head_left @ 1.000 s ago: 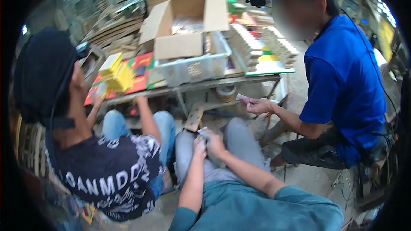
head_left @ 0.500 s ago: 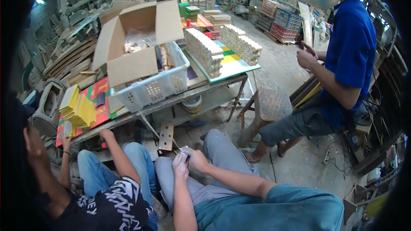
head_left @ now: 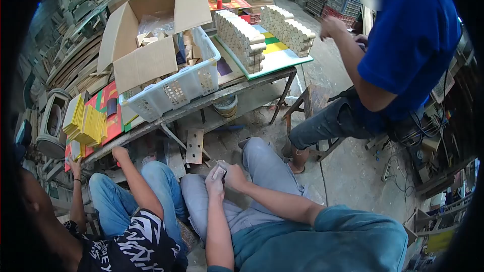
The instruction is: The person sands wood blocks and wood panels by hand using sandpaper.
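Above my lap, my left hand is closed around a small light-coloured block, perhaps wood. My right hand is closed right beside it, fingers against the block's edge. Something dark shows between the two hands, too small to name. My knees, in grey trousers, lie just beyond the hands.
A bench ahead bears a white plastic basket with a cardboard box, stacked wooden rods and yellow boards. One person sits at my left, hands at the bench; another in a blue shirt is at the right beside a stool.
The view has tilted down slightly. The block in my left hand has turned to show a flat face. The person in blue has come closer and leans towards the bench.
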{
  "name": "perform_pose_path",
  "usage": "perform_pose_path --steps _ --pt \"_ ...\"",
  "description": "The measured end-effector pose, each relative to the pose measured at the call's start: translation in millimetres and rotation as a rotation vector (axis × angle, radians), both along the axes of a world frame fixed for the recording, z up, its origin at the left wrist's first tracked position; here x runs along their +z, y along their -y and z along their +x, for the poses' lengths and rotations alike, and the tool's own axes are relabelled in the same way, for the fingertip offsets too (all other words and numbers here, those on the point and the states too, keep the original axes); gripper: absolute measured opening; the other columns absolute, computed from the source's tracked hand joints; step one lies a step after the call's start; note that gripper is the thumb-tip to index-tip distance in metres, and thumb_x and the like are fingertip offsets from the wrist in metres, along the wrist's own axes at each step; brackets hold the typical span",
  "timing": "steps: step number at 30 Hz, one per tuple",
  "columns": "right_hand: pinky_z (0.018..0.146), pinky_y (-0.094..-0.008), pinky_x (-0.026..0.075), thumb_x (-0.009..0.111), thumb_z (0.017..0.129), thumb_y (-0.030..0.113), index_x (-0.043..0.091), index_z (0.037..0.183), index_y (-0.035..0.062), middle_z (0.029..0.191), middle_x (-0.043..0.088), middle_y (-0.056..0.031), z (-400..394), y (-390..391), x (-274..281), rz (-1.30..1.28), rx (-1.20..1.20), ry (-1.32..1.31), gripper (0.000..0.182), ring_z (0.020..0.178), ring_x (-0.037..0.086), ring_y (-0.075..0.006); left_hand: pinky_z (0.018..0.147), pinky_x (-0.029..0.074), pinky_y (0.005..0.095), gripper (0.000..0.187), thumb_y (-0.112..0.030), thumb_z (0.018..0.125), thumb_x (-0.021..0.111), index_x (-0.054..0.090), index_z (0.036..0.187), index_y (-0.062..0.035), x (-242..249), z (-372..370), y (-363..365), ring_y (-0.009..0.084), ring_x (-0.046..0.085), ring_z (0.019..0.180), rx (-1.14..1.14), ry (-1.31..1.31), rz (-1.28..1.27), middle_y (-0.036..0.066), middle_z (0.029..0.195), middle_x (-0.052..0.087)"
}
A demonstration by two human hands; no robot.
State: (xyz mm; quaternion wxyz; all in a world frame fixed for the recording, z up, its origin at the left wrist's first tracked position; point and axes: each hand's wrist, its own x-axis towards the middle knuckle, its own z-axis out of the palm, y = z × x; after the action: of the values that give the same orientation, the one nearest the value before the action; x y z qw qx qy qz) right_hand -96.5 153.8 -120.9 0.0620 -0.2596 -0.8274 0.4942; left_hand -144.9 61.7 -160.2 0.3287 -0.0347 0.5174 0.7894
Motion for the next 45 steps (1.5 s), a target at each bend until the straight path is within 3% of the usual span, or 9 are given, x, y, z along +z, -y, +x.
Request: perform_pose_path --steps 5,9,15,18,22,27,31,34,45 --pt "0.087 -0.0396 0.05 0.05 0.078 -0.003 0.062 0.115 0.0018 0.111 0.062 -0.0226 0 10 -4 0.297 0.033 -0.454 0.039 0.1 0.062 -0.0381 0.093 0.048 0.0322 0.035 -0.006 0.091 0.057 0.051 0.125 0.0039 9 -3 -1 0.022 0.059 0.106 0.121 0.056 0.062 0.012 0.119 0.059" --pt "0.092 -0.0377 0.049 0.053 0.08 -0.001 0.061 0.115 0.0 0.116 0.06 -0.0218 -10 -9 5 0.03 0.032 0.006 0.037 0.107 0.061 -0.0352 0.094 0.048 0.0344 0.037 -0.003 0.091 0.056 0.049 0.126 0.0041 3 -6 0 0.0232 0.058 0.108 -0.019 0.0 0.209 0.013 0.12 0.058" --pt "0.076 -0.0424 0.053 0.053 0.081 0.002 0.063 0.113 0.0022 0.1 0.066 -0.0222 -3 4 -6 0.393 -0.012 -0.493 0.033 0.088 0.067 -0.0348 0.095 0.048 0.0341 0.039 -0.004 0.09 0.058 0.047 0.126 0.0066 7 -4 3 0.0249 0.059 0.106 0.121 0.053 0.163 0.015 0.12 0.057" --pt "0.1 -0.0398 0.044 0.049 0.08 0.0 0.061 0.113 -0.002 0.121 0.056 -0.0232 -15 -10 21 -0.023 0.086 0.269 0.035 0.113 0.056 -0.0344 0.094 0.048 0.0338 0.04 -0.004 0.09 0.058 0.046 0.127 0.0063 -1 -5 4 0.0241 0.059 0.107 0.041 0.024 0.133 0.015 0.122 0.056" --pt "0.1 -0.0406 0.043 0.049 0.078 -0.002 0.062 0.113 -0.002 0.119 0.058 -0.0234 3 21 6 0.214 0.011 -0.33 0.037 0.112 0.057 -0.035 0.095 0.047 0.0343 0.04 -0.005 0.091 0.057 0.046 0.128 0.0058 7 -11 10 0.0238 0.057 0.11 0.087 0.018 0.11 0.015 0.124 0.055" --pt "0.095 -0.0415 0.046 0.05 0.077 0.0 0.061 0.116 0.004 0.113 0.061 -0.0243 -16 -6 4 0.078 0.079 0.15 0.041 0.107 0.058 -0.0379 0.095 0.047 0.033 0.039 -0.01 0.092 0.058 0.048 0.126 0.0065 5 -9 4 0.0228 0.057 0.11 -0.021 -0.069 0.124 0.014 0.122 0.056" --pt "0.089 -0.045 0.048 0.048 0.079 0.0 0.058 0.12 0.0029 0.108 0.062 -0.0248 -5 17 -14 0.325 -0.049 -0.503 0.042 0.099 0.061 -0.0389 0.097 0.046 0.0337 0.039 -0.012 0.09 0.061 0.05 0.123 0.0064 1 -14 1 0.0227 0.057 0.11 0.063 -0.101 0.045 0.014 0.121 0.057" --pt "0.094 -0.0431 0.045 0.047 0.079 -0.002 0.059 0.118 0.0022 0.113 0.06 -0.0242 -21 -14 -14 0.101 0.029 -0.019 0.041 0.104 0.059 -0.0378 0.099 0.044 0.0346 0.037 -0.009 0.093 0.056 0.048 0.126 0.0046 11 -5 -2 0.0233 0.057 0.11 -0.03 -0.066 0.157 0.015 0.122 0.057" --pt "0.072 -0.0454 0.052 0.057 0.075 0.005 0.063 0.106 0.0031 0.09 0.063 -0.0251 -2 1 3 0.163 -0.046 -0.242 0.032 0.081 0.064 -0.0407 0.096 0.047 0.035 0.043 -0.004 0.09 0.059 0.044 0.129 0.006 2 -9 -2 0.023 0.059 0.107 0.075 -0.024 0.138 0.016 0.12 0.058"
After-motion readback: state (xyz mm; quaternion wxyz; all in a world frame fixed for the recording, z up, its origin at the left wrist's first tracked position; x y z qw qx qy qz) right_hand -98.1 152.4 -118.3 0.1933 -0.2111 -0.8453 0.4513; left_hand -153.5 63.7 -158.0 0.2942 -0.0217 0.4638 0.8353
